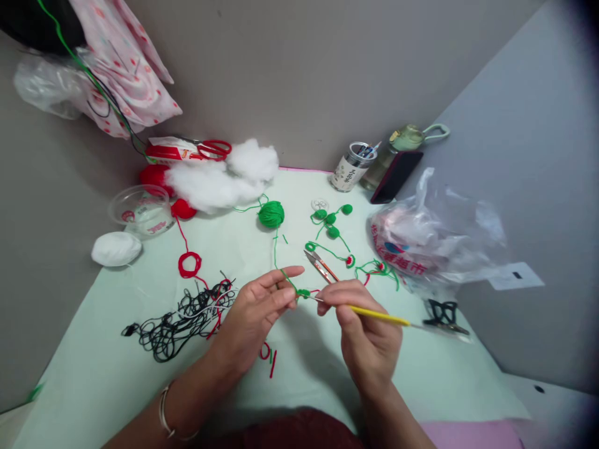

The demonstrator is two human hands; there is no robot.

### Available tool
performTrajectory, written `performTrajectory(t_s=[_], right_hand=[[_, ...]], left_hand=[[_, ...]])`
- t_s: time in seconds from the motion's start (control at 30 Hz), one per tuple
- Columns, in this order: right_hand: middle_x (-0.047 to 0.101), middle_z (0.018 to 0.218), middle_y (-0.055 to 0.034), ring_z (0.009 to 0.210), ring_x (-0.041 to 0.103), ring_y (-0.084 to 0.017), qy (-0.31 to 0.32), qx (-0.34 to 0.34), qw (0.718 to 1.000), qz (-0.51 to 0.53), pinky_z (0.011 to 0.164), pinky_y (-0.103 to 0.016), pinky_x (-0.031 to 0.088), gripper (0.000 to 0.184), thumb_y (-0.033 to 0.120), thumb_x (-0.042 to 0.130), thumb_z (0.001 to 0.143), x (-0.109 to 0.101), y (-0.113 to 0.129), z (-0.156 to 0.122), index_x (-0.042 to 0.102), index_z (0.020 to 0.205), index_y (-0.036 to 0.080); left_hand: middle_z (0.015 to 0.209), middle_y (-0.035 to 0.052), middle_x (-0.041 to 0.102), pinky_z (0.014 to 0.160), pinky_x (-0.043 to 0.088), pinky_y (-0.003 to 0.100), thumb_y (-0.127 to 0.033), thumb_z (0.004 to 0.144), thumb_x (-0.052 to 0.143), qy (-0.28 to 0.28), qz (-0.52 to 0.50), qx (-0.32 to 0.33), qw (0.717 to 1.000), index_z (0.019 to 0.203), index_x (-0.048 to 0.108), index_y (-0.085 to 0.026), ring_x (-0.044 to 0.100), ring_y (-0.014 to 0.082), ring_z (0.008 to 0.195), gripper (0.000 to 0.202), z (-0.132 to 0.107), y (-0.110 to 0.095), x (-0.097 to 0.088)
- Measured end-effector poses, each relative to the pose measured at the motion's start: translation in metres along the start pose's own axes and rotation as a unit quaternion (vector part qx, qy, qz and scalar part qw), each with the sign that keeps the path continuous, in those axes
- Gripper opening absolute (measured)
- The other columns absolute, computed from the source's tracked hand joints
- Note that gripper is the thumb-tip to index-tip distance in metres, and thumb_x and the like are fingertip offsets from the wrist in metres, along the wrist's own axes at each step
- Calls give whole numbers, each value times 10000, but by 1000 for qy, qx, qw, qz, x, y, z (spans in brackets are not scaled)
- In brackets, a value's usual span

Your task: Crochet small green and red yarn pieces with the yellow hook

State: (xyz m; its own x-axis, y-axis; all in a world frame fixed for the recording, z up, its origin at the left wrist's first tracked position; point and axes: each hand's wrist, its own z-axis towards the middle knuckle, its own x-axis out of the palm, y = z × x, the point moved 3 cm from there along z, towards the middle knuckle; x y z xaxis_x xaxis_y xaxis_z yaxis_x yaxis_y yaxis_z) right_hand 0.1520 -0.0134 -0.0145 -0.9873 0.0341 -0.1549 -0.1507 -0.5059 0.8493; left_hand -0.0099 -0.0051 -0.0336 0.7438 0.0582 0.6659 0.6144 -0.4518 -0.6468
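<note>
My left hand pinches a small green crochet piece between thumb and fingers, above the middle of the table. Green yarn runs from that hand up to a green yarn ball. In my right hand is a crochet hook with a yellow handle, held like a pen. The hook's metal tip meets the green piece, though whether it sits inside a loop is too small to tell. Just beyond my hands lie thread snips, their blades pointing up and left.
Tangled black cord and a red yarn ring lie left. White stuffing, a clear tub and red-handled scissors are behind. Several green crocheted balls, a pen can and a plastic bag stand right.
</note>
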Motion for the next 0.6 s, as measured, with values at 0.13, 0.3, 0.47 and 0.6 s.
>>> performTrajectory(t_s=[0.13, 0.3, 0.47, 0.6], right_hand=[[792, 989, -45, 907, 720, -195, -1, 28, 999, 33, 757, -331, 590, 195, 179, 616, 1021, 5, -2, 7, 792, 1026, 263], [781, 930, -32, 894, 738, -184, 12, -5, 1000, -27, 797, -330, 618, 226, 125, 607, 1014, 7, 0, 4, 777, 1072, 262], [774, 1135, -72, 977, 752, -213, 36, -143, 961, -233, 787, -340, 638, 392, 100, 650, 977, 10, -2, -13, 752, 1287, 318], [779, 1037, -62, 911, 740, -211, 0, -80, 986, -144, 753, -354, 623, 349, 95, 625, 983, 4, -4, -10, 764, 1227, 300]], left_hand=[[807, -17, 651, 834, 452, 254, -273, 802, 874, 16, 54, 27, 998, 1167, 826, -272, 590, 118, 800, 368, 0, 4, 0], [848, -9, 670, 872, 453, 270, -308, 823, 869, -17, 94, 64, 993, 1130, 837, -262, 608, 137, 858, 313, 2, 5, -4], [807, -15, 671, 848, 462, 269, -339, 772, 917, -4, 30, 15, 999, 1215, 805, -234, 602, 130, 805, 469, 2, 10, 1], [794, 1, 656, 867, 473, 286, -311, 778, 904, 1, -13, -44, 999, 1177, 816, -179, 577, 127, 770, 429, 3, 10, 2]])
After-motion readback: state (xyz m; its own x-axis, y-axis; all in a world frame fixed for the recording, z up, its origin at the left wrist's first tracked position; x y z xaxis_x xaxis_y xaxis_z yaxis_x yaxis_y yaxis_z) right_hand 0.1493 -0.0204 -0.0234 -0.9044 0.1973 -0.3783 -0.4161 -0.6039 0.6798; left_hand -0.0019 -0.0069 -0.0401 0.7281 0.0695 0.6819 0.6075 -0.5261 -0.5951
